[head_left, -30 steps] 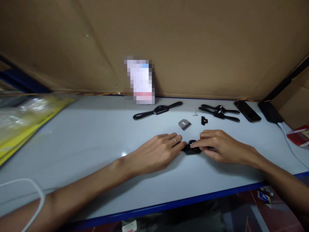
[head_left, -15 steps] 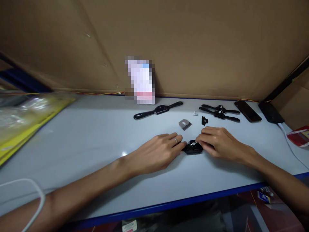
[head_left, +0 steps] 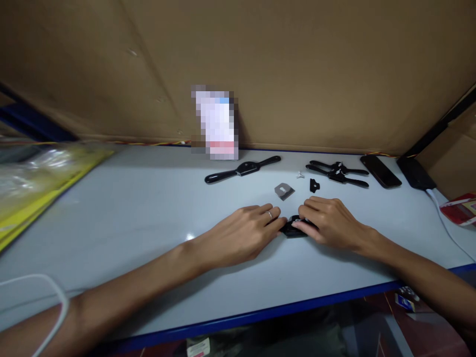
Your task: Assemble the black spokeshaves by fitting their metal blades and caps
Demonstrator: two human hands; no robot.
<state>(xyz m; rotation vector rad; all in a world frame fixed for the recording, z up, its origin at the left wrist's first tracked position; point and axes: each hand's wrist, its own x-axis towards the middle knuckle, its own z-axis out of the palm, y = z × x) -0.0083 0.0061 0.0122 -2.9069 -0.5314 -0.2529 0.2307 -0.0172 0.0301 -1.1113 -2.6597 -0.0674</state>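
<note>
A black spokeshave point(head_left: 294, 234) lies low on the white tabletop between both hands, its handles largely hidden by them. My left hand point(head_left: 243, 235), with a ring on one finger, is closed around its left handle. My right hand point(head_left: 332, 222) reaches over the middle of the body, thumb and fingers pinched at the small silver thumbscrew, which is mostly covered. Just beyond are a loose grey blade point(head_left: 284, 191), a black cap plate point(head_left: 314, 185) and a loose silver wing screw point(head_left: 300, 175). Another black spokeshave body point(head_left: 247, 169) rests farther back, left of these parts.
Two spokeshaves point(head_left: 337, 173) lie together at back right, near a dark phone point(head_left: 381, 171) and a black device point(head_left: 415, 173) with a white cable. A blurred upright panel point(head_left: 219, 124) leans on the cardboard wall point(head_left: 297, 74). Plastic bags and a yellow item point(head_left: 74, 178) sit left.
My right hand has shifted left from the spokeshave's right side onto its centre, with the thumb now over the silver screw. My left hand stays on the left handle.
</note>
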